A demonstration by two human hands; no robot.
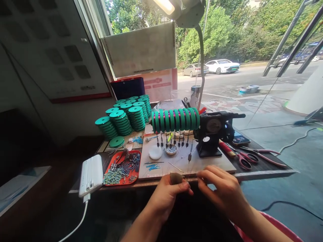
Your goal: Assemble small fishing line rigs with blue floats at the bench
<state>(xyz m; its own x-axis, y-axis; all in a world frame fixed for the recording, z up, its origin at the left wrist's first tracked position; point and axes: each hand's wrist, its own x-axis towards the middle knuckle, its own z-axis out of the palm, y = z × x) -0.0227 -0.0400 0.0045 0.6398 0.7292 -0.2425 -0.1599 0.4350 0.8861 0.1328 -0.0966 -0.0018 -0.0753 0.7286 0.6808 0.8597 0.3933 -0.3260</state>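
Observation:
At the table's front edge, my left hand (169,192) is pinched closed, a brown cover on its index finger. Just to the right, my right hand (222,185) has its thumb and fingertips pressed together. What either hand holds is too fine to make out; a faint thin line shows near the fingertips. Beyond them, a row of green spools (174,120) sits on the shaft of a black winding device (211,134). Several small dark weights hang below the spools, and one dark weight (189,157) hangs lower, close above my hands.
An orange tray (107,179) of small tubes and metal pieces stands left, beside a white power bank (91,174). Stacked green spools (121,122) rise behind. Round white dish (155,152) and bead bowl (171,150) lie mid-board. Scissors (244,161) and pliers (267,154) lie right.

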